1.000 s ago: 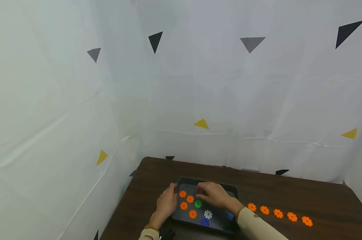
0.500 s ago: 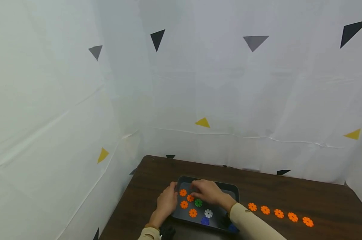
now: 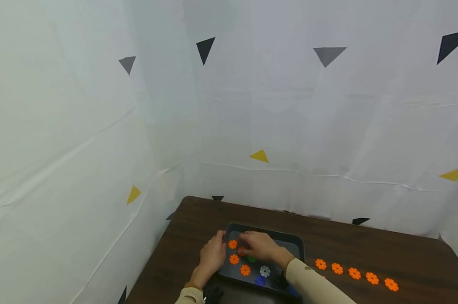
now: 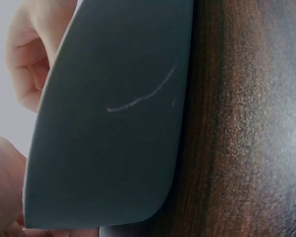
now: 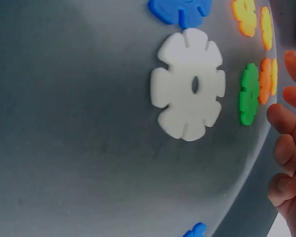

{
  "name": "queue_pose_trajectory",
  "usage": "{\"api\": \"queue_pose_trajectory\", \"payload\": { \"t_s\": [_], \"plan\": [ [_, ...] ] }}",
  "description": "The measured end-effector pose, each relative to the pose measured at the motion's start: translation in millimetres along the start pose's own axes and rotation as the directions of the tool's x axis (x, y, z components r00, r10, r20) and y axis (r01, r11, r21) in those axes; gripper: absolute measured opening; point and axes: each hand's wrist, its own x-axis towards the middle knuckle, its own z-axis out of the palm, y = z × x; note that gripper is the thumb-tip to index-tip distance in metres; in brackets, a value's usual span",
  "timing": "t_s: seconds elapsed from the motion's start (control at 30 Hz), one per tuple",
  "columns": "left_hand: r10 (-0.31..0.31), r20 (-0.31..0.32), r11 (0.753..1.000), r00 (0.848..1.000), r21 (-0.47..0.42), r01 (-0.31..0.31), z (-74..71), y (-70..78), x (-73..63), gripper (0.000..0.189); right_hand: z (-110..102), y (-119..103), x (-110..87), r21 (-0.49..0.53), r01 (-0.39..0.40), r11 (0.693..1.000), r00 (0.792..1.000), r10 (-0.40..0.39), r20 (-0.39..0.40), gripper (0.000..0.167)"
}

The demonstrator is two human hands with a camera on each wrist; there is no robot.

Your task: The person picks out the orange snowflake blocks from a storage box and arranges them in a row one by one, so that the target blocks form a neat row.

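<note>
A dark grey tray (image 3: 291,245) lies on the wooden table. My left hand (image 3: 212,255) grips its left rim; in the left wrist view the tray's outer wall (image 4: 108,128) covers much of that hand. My right hand (image 3: 261,245) is over the tray, its bent fingertips right at an orange notched disc (image 3: 242,251). Other orange discs (image 3: 234,259) lie left and in front of it. A green disc (image 5: 249,94), partly hidden by the right hand in the head view, lies near a white disc (image 5: 187,84) and a blue one (image 5: 180,10). The right fingers (image 5: 286,148) look loosely curled.
Several orange discs (image 3: 337,268) form a row on the table right of the tray, one partly behind the right sleeve (image 3: 314,283). Another blue disc (image 5: 195,230) lies in the tray's near right part. White sheeting (image 3: 289,126) with triangles surrounds the table (image 3: 213,213).
My right hand has shifted left and slightly nearer over the tray, now covering part of the green disc. The left hand stays on the rim. The head view has turned slightly left.
</note>
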Motion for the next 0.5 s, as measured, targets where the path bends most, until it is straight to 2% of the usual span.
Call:
{"api": "queue_pose_trajectory", "payload": {
  "t_s": [0.17, 0.33, 0.5],
  "plan": [
    [0.011, -0.006, 1.000, 1.000, 0.010, -0.011, 3.2, 0.0, -1.2, 0.037, 5.0, 1.4, -2.7, -0.026, -0.009, 1.000, 1.000, 0.009, 0.027, 0.031],
    [0.019, -0.010, 1.000, 1.000, 0.004, -0.019, 3.7, 1.7, -2.0, 0.036, 9.4, 3.8, -4.6, -0.028, -0.009, 1.000, 1.000, 0.009, 0.007, 0.030],
    [0.021, 0.005, 1.000, 1.000, -0.007, -0.021, 5.9, 4.1, 0.1, 0.036, 4.2, 4.2, -8.2, -0.021, -0.013, 1.000, 1.000, 0.014, 0.011, 0.026]
  ]
}}
